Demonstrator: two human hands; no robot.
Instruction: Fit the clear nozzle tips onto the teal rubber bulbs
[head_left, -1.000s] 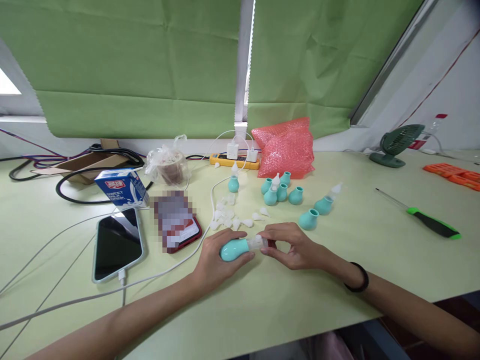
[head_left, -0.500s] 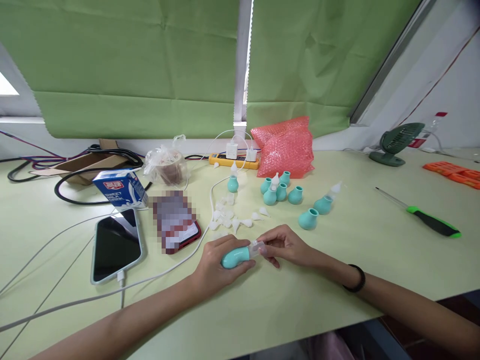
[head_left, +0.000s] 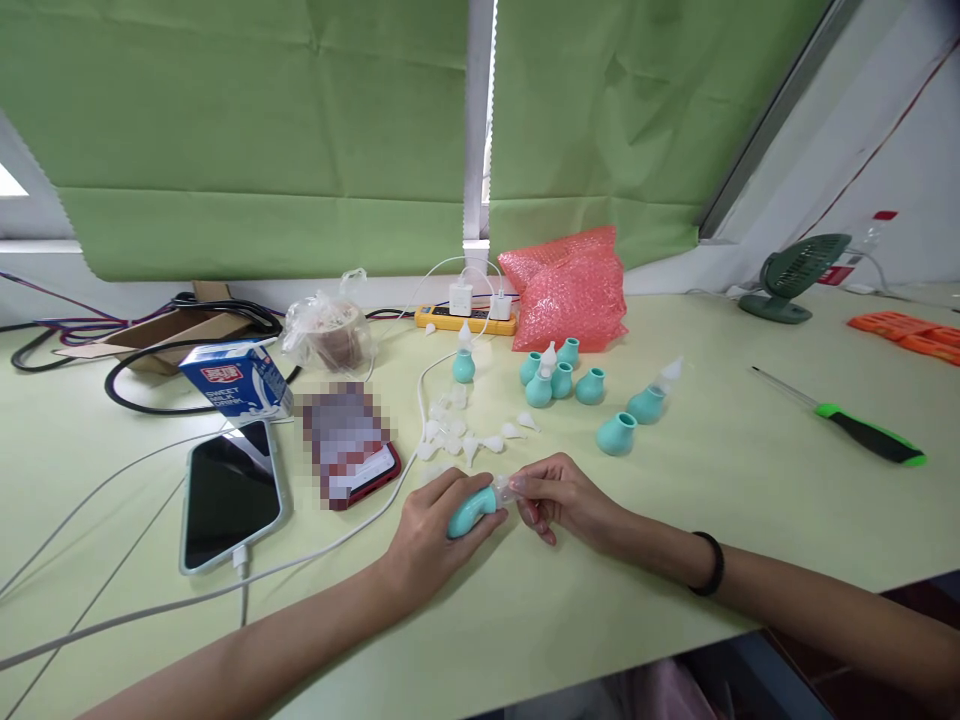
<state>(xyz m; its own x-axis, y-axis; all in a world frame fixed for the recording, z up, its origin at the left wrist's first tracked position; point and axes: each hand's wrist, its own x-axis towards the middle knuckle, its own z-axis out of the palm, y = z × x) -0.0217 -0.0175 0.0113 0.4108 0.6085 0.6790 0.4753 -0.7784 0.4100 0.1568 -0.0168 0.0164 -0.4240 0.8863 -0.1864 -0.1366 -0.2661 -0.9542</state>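
My left hand (head_left: 426, 530) is wrapped round a teal rubber bulb (head_left: 469, 508) low over the pale green table (head_left: 675, 560). My right hand (head_left: 559, 495) pinches the clear nozzle tip (head_left: 507, 491) at the bulb's mouth. Just beyond my hands lie several loose clear tips (head_left: 457, 432). Farther back stand several more teal bulbs (head_left: 559, 380), some with tips fitted, one lying on its side (head_left: 649, 400).
A phone on a white cable (head_left: 229, 492) and a red phone (head_left: 352, 455) lie to the left, with a blue milk carton (head_left: 234, 380) behind. A pink bubble-wrap bag (head_left: 570, 290), a power strip (head_left: 465, 318), a green-handled screwdriver (head_left: 855, 430) and a small fan (head_left: 791, 278) sit farther off.
My hands have turned the bulb slightly and drawn a little closer together; the bulb now tilts up toward the right hand. The view shifted slightly.
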